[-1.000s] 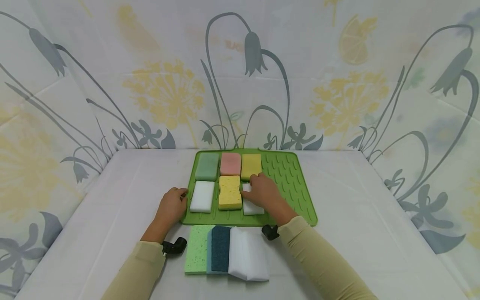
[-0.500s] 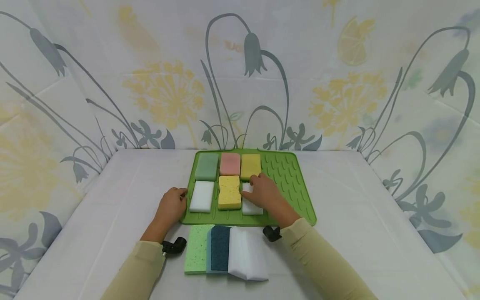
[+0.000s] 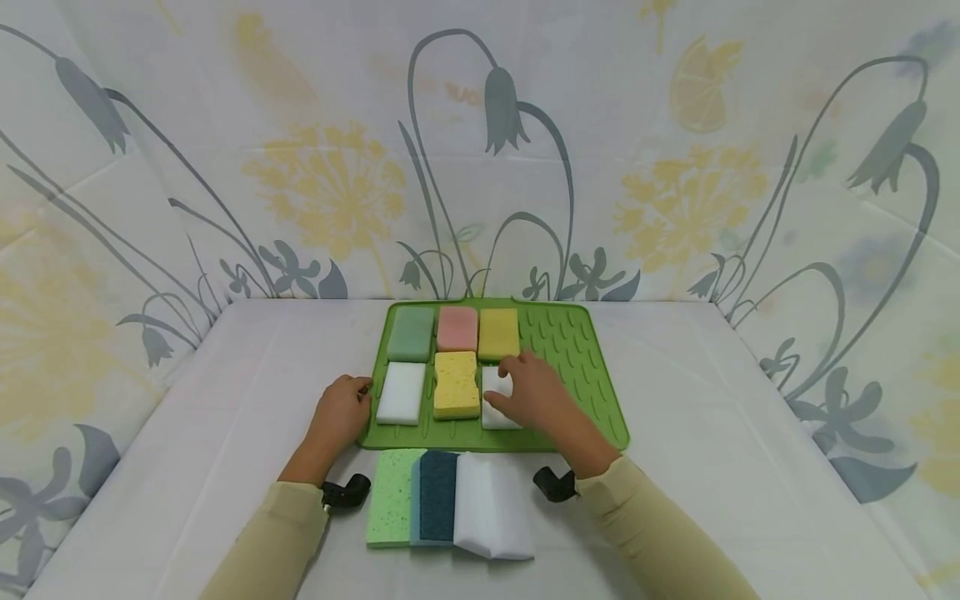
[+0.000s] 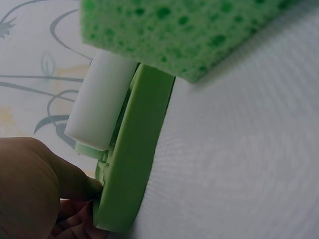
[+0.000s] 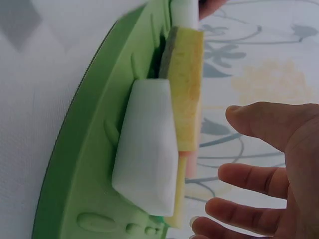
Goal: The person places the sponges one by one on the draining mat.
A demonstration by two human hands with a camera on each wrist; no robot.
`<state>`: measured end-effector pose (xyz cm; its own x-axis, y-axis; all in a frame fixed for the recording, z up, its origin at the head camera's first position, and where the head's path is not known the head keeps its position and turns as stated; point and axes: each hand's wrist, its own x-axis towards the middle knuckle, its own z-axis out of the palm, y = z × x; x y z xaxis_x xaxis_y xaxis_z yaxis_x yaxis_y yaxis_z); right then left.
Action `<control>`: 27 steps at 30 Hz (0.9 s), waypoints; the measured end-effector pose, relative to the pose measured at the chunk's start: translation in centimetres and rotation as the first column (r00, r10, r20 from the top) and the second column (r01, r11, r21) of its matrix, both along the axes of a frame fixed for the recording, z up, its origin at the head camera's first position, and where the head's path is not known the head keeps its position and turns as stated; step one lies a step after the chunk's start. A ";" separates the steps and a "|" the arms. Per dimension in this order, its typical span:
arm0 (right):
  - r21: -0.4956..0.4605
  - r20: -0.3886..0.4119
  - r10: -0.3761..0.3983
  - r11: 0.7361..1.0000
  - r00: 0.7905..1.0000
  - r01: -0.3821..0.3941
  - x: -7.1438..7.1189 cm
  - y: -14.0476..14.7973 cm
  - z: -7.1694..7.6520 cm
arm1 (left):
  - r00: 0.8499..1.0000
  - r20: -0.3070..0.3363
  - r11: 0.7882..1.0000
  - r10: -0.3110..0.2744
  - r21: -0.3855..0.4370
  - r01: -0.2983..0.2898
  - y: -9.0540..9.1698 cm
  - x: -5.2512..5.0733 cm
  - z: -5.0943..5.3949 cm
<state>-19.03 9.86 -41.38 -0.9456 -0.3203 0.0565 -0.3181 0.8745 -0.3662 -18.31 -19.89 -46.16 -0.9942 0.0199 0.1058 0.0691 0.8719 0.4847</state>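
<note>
At the far left, the person's left hand (image 3: 341, 414) is at the side edge of the green mat (image 3: 581, 367); in the left wrist view the thumb bears on its rim with the fingers curled on the outer side, so the hand appears to pinch the edge. Just inside that edge lies the left white block (image 3: 401, 393), behind it a muted green sponge (image 3: 411, 335), and in front of the mat, on the table, a speckled light green sponge (image 3: 392, 500). Further right come a dark blue pad (image 3: 437, 498) on the table, then the waisted yellow sponge (image 3: 456, 385) on the mat, with a pink sponge (image 3: 457, 328) behind it. Next is the right white block (image 3: 497, 421), in the front row on the mat, a flat yellow sponge (image 3: 498, 335) beyond it and a white bundle (image 3: 491, 510) nearer the person. The block lies below and left of the right hand's palm, its long axis running away from the person, and the right hand (image 3: 538, 398) is plainly the nearer one. That hand is loosely spread, thumb and fingers well parted, holding nothing; the right wrist view shows its fingertips apart from the block. The block looks smooth, matt, plain white, straight-sided and thick.
</note>
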 end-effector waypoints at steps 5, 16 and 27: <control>-0.037 -0.025 0.023 0.999 0.999 -0.024 1.5 0.1 0.4 | 1.000 0.004 1.000 -0.002 0.000 0.002 0.0 0.0 0.0; -0.094 -0.001 0.063 0.994 0.998 -0.063 4.5 0.4 0.7 | 1.000 -0.005 1.000 -0.001 -0.009 0.001 0.0 0.0 0.0; -0.182 0.165 0.160 0.975 0.973 -0.130 6.5 1.5 0.0 | 1.000 0.009 1.000 -0.001 -0.010 0.001 0.0 0.0 0.0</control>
